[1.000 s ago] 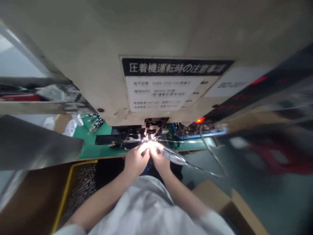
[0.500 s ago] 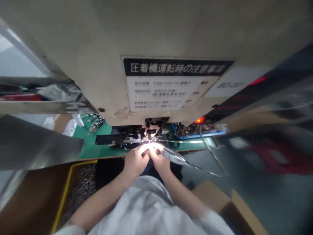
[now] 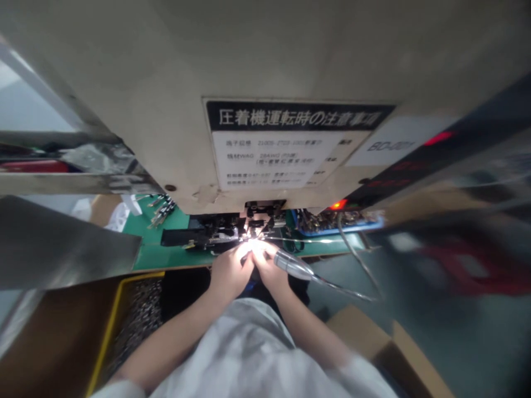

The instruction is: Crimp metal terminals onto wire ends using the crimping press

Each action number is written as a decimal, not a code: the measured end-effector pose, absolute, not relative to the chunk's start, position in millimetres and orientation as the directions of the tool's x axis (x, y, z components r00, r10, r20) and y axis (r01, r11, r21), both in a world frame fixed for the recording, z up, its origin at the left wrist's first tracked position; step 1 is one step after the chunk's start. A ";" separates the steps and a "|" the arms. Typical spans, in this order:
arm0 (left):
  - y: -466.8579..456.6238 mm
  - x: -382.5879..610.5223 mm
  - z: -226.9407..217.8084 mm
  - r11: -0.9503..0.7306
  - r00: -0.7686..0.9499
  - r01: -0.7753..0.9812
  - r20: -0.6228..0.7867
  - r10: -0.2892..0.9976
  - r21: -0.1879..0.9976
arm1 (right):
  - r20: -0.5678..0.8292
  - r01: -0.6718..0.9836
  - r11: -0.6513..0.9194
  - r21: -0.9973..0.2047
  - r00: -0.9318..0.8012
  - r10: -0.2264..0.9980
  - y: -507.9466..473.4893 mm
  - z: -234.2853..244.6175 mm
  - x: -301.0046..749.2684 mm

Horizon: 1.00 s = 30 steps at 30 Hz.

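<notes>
My left hand (image 3: 230,270) and my right hand (image 3: 269,266) meet fingertip to fingertip at the front of the crimping machine (image 3: 219,224). The fingers of both are closed in a pinch under a bright light. Glare and the fingers themselves hide whatever lies between them. Just over my right hand sits the silver lamp head (image 3: 293,265) on a flexible metal neck, its end pointing at the fingertips. The machine's dark lower tooling is directly beyond my fingers.
The machine's large beige housing (image 3: 166,83) overhangs the green work surface (image 3: 155,257). Bundled cable pieces (image 3: 162,210) lie at left; a blue tray (image 3: 344,228) of parts stands at right. Below are a yellow-rimmed bin (image 3: 108,326) and a cardboard box (image 3: 360,331). A metal sheet (image 3: 62,243) juts in at left.
Both hands stay pinched together at almost the same spot under the light. The view has shifted very slightly; nothing else visibly moves.
</notes>
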<state>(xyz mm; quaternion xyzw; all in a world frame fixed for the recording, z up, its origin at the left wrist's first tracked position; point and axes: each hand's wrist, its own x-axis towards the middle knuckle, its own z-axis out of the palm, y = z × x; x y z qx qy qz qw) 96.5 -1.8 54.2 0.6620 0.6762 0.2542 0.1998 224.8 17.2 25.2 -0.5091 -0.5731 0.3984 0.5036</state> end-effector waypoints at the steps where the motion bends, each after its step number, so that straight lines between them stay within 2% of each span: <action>1: -1.8 96.3 54.1 -0.008 -0.045 0.794 0.071 0.996 0.608 | 0.168 0.180 0.162 -0.970 0.023 0.985 17.4 25.3 224.7; 14: -1.6 92.5 51.7 -0.002 -0.032 0.768 0.042 0.999 0.641 | 0.104 0.184 0.090 -0.979 0.069 0.992 14.8 35.4 220.7; 19: -3.8 89.8 53.6 -0.052 0.019 0.745 0.057 0.998 0.665 | 0.053 0.172 0.051 -0.984 0.007 0.999 16.1 30.7 225.1; 21: -4.8 89.0 54.4 -0.067 0.037 0.738 0.058 0.998 0.672 | 0.064 0.152 0.066 -0.986 -0.017 0.998 16.7 28.6 226.1; 27: -5.2 89.7 54.3 -0.062 0.034 0.741 0.055 0.998 0.669 | 0.178 0.170 0.165 -0.971 0.063 0.982 17.1 26.7 222.0; 30: -4.7 89.8 52.7 -0.053 0.028 0.754 0.049 0.998 0.654 | 0.172 0.167 0.160 -0.973 0.057 0.983 16.6 25.3 220.7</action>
